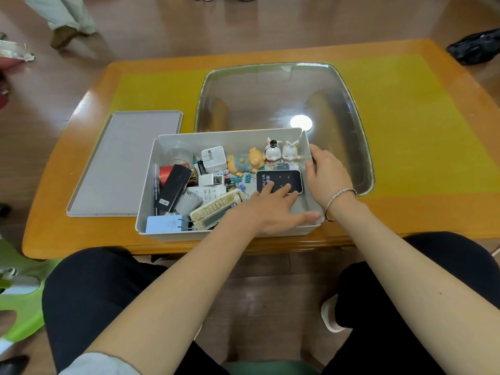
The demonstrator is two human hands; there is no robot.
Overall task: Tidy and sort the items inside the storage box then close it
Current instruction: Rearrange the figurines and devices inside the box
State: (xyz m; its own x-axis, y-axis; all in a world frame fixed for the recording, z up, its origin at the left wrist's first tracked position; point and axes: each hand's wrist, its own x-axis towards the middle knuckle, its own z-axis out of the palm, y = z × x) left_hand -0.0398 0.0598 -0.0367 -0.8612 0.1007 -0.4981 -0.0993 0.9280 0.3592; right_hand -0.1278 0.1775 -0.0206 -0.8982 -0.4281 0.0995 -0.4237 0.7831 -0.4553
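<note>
A grey storage box (151, 185) stands open near the table's front edge. Inside lie a black Wi-Fi device (284, 178), a beige remote (216, 209), a white remote (208, 192), a white charger (213, 158), a black power bank (173, 186), a red tape roll (165, 174), a pig figurine (244, 161) and two rabbit figurines (281, 151). My left hand (273, 209) lies flat in the box's right part, fingertips on the Wi-Fi device. My right hand (327, 174) rests on the box's right wall. The grey lid (121, 163) lies to the left.
A clear plastic tub (341, 104) stands behind and to the right of the box on the orange and yellow table (422, 125). A person's legs show at the far left. A green stool (19, 293) is at my left, a black bag (476, 47) at far right.
</note>
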